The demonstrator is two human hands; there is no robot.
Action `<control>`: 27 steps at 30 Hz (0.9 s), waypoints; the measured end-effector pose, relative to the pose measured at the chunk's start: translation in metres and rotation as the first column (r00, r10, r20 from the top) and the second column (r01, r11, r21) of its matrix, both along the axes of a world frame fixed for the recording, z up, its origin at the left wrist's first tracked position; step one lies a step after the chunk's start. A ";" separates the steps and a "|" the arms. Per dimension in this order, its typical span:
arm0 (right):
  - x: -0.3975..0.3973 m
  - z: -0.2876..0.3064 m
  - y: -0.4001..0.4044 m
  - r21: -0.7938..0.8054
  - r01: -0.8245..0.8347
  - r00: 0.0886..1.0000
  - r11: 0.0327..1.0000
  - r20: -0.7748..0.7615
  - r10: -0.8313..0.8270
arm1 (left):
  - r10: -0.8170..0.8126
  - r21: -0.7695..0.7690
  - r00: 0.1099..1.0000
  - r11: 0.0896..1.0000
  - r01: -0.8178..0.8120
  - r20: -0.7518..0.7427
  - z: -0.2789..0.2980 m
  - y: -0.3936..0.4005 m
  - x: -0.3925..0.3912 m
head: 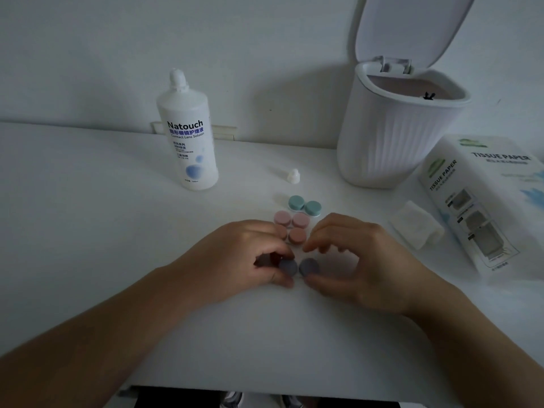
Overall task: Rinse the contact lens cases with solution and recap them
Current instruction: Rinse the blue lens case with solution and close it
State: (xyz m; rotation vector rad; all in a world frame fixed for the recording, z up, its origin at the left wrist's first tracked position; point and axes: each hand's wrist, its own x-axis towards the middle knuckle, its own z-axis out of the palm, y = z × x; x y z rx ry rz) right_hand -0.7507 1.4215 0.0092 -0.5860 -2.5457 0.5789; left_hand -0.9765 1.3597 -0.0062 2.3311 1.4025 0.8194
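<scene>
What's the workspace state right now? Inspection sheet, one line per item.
Surface: white table, dim light.
Job's things: solution bottle upright, its small white cap off beside it; teal case, pink case and brownish case capped; grey-blue case in the hands.
Clutter: tissue paper pack, folded tissue.
Grippers: left hand and right hand each pinch one grey-blue cap.
Cables: nothing seen.
Surroundings: white bin, lid up; wall behind.

tissue box (482,201): right edge cut off | bin lid (412,28): top cropped
</scene>
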 end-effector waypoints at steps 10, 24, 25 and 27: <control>0.002 -0.003 0.006 -0.025 -0.034 0.994 0.999 0.105 0.037 | 0.001 0.006 1.000 1.000 -0.001 -0.004 -0.003 0.001 -0.002; -0.002 -0.002 0.002 0.002 0.049 0.997 0.999 0.061 -0.049 | -0.013 -0.007 1.000 1.000 0.013 -0.017 -0.002 0.001 -0.003; -0.003 -0.003 0.002 0.016 0.061 0.995 0.998 0.081 -0.062 | -0.016 -0.007 1.000 1.000 0.016 -0.020 -0.002 0.000 -0.003; -0.006 -0.005 0.002 0.036 0.052 0.992 0.998 0.113 -0.056 | -0.015 0.002 0.999 1.000 0.016 -0.032 -0.002 0.000 -0.002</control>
